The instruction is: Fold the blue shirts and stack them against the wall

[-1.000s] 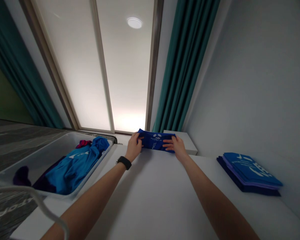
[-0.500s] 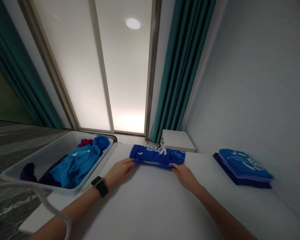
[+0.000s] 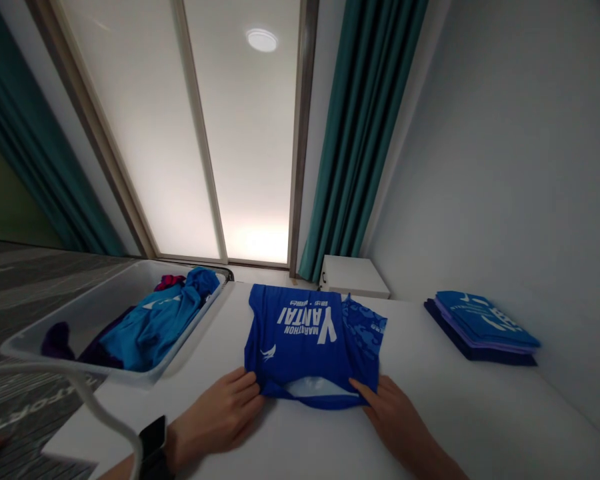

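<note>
A dark blue shirt (image 3: 293,357) with white "Yantai Marathon" lettering, upside down to me, lies spread on the white table (image 3: 300,440). At its near left corner, my left hand (image 3: 235,410) has its fingers closed on the fabric. My right hand (image 3: 387,407) grips the near right corner, forefinger lying over the edge. Between the hands the near edge gapes a little and shows a pale inside. A dark watch sits on my left wrist.
To the left, a translucent plastic bin (image 3: 95,293) holds crumpled blue, purple and red clothes. A stack of folded shirts (image 3: 483,327) lies at the right by the wall. Beyond the table's far edge stands a small white cabinet (image 3: 355,277). A pale cable (image 3: 97,410) crosses the lower left.
Both hands have come nearer to me, pulling the shirt's near edge along. The shirt, a narrow strip before, now lies opened out with its lettering in full view.
</note>
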`<state>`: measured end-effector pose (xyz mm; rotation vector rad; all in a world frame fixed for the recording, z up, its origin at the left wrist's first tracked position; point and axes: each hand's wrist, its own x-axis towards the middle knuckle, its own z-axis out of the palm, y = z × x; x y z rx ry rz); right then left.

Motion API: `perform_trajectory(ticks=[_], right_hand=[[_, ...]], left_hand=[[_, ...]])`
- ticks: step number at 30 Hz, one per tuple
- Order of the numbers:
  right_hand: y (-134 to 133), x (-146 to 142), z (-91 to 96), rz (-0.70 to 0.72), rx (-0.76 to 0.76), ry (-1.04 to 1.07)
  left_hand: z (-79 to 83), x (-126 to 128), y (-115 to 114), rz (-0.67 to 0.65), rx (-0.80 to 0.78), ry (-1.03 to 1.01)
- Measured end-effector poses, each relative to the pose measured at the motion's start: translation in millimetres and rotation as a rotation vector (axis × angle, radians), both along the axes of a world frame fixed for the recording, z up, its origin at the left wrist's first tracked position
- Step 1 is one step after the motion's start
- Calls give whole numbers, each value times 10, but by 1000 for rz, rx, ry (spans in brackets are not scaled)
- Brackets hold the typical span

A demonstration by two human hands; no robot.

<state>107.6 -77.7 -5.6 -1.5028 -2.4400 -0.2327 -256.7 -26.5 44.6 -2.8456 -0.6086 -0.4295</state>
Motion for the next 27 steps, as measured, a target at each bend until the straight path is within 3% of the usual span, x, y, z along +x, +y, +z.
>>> perform_trajectory(ticks=[2, 5, 8, 10, 15, 19, 27], right_hand=[[-89, -25, 89, 9, -65, -7], [-54, -46, 268, -23, -155, 15], [195, -80, 398, -91, -77, 80], [425, -141, 423, -82, -2, 124], [860, -347, 305, -8, -123, 122], [911, -399, 231, -109, -284, 47], [617, -368, 334, -161, -428, -24]], left_hand=[[37, -34, -5, 6, -44, -82], [94, -20, 146, 150, -89, -190], [86, 120, 392, 309, -141, -190], [14, 256, 549, 339, -178, -157], [-294, 490, 782, 409, -213, -107], [-435, 474, 801, 456, -192, -102], [-455, 395, 527, 485, -144, -90]])
